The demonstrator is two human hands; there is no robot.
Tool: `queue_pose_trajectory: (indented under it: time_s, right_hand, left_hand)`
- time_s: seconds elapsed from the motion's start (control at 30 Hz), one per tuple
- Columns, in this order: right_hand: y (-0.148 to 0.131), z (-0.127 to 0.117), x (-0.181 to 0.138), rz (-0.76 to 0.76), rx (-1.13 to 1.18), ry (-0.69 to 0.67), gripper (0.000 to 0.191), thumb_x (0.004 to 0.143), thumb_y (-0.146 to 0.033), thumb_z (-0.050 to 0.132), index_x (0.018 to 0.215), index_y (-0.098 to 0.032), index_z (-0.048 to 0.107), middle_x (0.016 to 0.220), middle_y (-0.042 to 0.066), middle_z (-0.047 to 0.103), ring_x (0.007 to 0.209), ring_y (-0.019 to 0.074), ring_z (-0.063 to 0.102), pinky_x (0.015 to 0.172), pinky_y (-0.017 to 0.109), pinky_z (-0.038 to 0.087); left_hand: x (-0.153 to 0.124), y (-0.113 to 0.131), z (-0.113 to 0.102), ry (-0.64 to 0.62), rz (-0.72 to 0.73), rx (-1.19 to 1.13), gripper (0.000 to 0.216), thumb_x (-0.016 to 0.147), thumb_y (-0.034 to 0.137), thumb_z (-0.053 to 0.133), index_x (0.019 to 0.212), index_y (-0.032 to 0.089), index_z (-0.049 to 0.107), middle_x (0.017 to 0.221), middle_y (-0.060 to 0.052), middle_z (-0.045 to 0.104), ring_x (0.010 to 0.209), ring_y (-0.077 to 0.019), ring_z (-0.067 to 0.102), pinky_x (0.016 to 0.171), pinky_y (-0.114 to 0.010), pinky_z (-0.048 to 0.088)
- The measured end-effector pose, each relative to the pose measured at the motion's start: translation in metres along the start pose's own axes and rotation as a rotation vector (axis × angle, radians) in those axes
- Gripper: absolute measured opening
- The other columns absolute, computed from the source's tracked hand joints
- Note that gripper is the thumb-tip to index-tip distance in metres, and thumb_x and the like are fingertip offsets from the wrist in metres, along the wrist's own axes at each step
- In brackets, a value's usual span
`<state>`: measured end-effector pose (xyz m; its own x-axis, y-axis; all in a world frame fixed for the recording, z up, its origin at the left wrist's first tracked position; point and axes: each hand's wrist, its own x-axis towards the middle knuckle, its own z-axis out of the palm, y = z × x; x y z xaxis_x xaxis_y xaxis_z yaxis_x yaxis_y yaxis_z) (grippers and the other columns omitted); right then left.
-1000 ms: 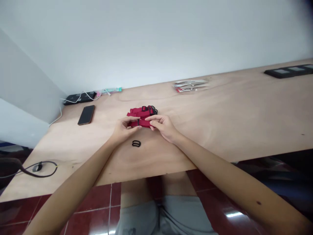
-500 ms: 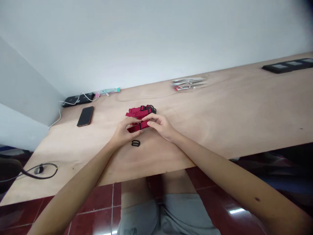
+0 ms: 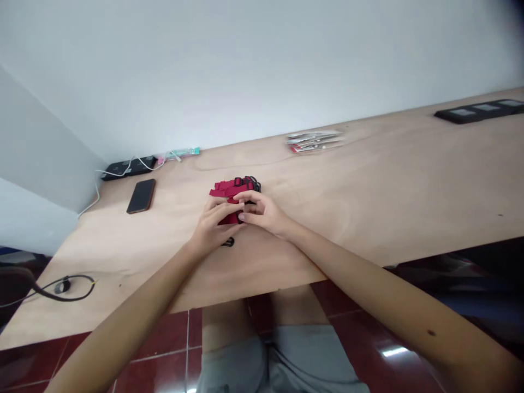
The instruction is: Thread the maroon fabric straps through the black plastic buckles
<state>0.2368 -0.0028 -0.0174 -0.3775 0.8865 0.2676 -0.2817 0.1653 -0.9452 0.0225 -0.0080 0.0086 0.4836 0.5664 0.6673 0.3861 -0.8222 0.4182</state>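
Between my two hands is a red webbing strap (image 3: 228, 219) with a black slider buckle (image 3: 239, 217) near its right end. My left hand (image 3: 210, 225) is closed round the strap from the left, thumb below and fingers above. From the right, my right hand (image 3: 265, 214) pinches at the slider, its fingertips close to those of the left. Just beyond them lies a bundle of red straps (image 3: 231, 189) with black buckles at its right end. A loose black buckle (image 3: 230, 242) rests on the table, partly hidden by my left hand.
The wooden table (image 3: 368, 191) meets the wall at its back. A phone (image 3: 141, 196) and a black power strip (image 3: 129, 168) with a white cable lie left. Flat packets (image 3: 313, 141) sit at the back, another black strip (image 3: 478, 111) far right, and a black cable (image 3: 77, 297) near left.
My hands have come closer together. The left fingers now reach over the strap to the slider, covering more of it. The loose buckle is now partly covered by my left hand.
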Motion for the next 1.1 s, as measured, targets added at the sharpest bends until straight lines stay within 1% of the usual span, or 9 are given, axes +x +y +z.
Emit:
queue_pose_trajectory:
  time_s: [0.1,0.2,0.27,0.37,0.53,0.67,0.8,0.97,1.1]
  right_hand:
    - [-0.002,-0.001,0.000,-0.073,-0.129,-0.035,0.049,0.086,-0.042,0.086,0.131,-0.030,0.069,0.123,0.007,0.062,0.096,0.0201,0.065,0.084,0.035,0.059]
    - [-0.004,-0.002,-0.001,-0.205,-0.312,-0.069,0.045,0.093,-0.048,0.078,0.133,-0.029,0.070,0.130,0.011,0.056,0.122,0.0282,0.060,0.102,0.044,0.055]
    - [-0.005,-0.002,-0.002,-0.261,-0.412,-0.079,0.042,0.096,-0.052,0.074,0.130,-0.028,0.071,0.133,0.012,0.052,0.133,0.0314,0.053,0.113,0.049,0.047]
    - [-0.008,-0.001,-0.004,-0.288,-0.507,-0.051,0.034,0.098,-0.054,0.071,0.115,-0.025,0.072,0.130,0.012,0.054,0.131,0.0314,0.053,0.117,0.051,0.042]
    - [-0.009,-0.003,-0.003,-0.308,-0.578,0.109,0.026,0.098,-0.048,0.071,0.092,-0.022,0.069,0.107,0.008,0.068,0.107,0.0265,0.061,0.105,0.046,0.046]
    - [-0.008,-0.005,-0.001,-0.201,-0.578,0.252,0.023,0.095,-0.043,0.072,0.090,-0.021,0.071,0.088,0.004,0.072,0.086,0.0224,0.062,0.083,0.037,0.049]
    - [-0.009,-0.001,-0.003,-0.128,-0.592,0.203,0.021,0.094,-0.038,0.070,0.084,-0.019,0.071,0.080,0.003,0.070,0.074,0.0185,0.059,0.070,0.032,0.046]
    - [-0.009,0.005,-0.004,-0.072,-0.593,0.119,0.021,0.093,-0.037,0.071,0.084,-0.019,0.070,0.075,0.001,0.066,0.066,0.0157,0.053,0.063,0.030,0.041]
    - [-0.010,0.005,-0.006,-0.112,-0.552,0.159,0.017,0.094,-0.036,0.071,0.091,-0.021,0.064,0.071,-0.004,0.056,0.063,0.0141,0.048,0.061,0.029,0.038]
  left_hand:
    - [0.000,0.001,-0.001,-0.011,0.051,0.022,0.030,0.093,0.032,0.081,0.122,0.030,0.077,0.111,-0.008,0.083,0.108,-0.0273,0.070,0.097,-0.046,0.058]
    - [0.001,0.003,-0.001,-0.004,0.120,0.002,0.025,0.097,0.028,0.076,0.122,0.029,0.076,0.112,-0.008,0.082,0.110,-0.0267,0.074,0.098,-0.047,0.060]
    - [0.001,0.006,-0.001,0.016,0.164,-0.023,0.024,0.099,0.024,0.072,0.123,0.027,0.074,0.113,-0.008,0.082,0.111,-0.0257,0.076,0.098,-0.046,0.062]
    - [0.001,0.011,-0.002,0.056,0.216,-0.044,0.030,0.099,0.017,0.068,0.127,0.027,0.072,0.118,-0.010,0.079,0.109,-0.0238,0.076,0.095,-0.043,0.064]
    - [0.004,0.008,-0.015,0.070,0.132,0.000,0.036,0.093,0.014,0.072,0.127,0.024,0.072,0.120,-0.012,0.072,0.110,-0.0231,0.072,0.094,-0.039,0.064]
    - [0.002,-0.009,-0.027,-0.081,-0.031,0.026,0.046,0.086,0.008,0.064,0.130,0.022,0.070,0.120,-0.011,0.068,0.111,-0.0244,0.069,0.092,-0.038,0.063]
    - [-0.003,-0.027,-0.030,-0.266,-0.137,0.053,0.049,0.081,0.005,0.059,0.127,0.021,0.070,0.125,-0.012,0.068,0.108,-0.0252,0.069,0.084,-0.036,0.062]
    - [-0.002,-0.024,-0.020,-0.304,-0.073,0.026,0.032,0.094,0.017,0.063,0.124,0.022,0.070,0.125,-0.012,0.070,0.118,-0.0292,0.065,0.106,-0.047,0.053]
    - [0.000,-0.023,-0.010,-0.293,-0.192,-0.096,0.012,0.102,0.028,0.060,0.105,0.020,0.070,0.102,-0.008,0.071,0.096,-0.0233,0.066,0.089,-0.038,0.053]
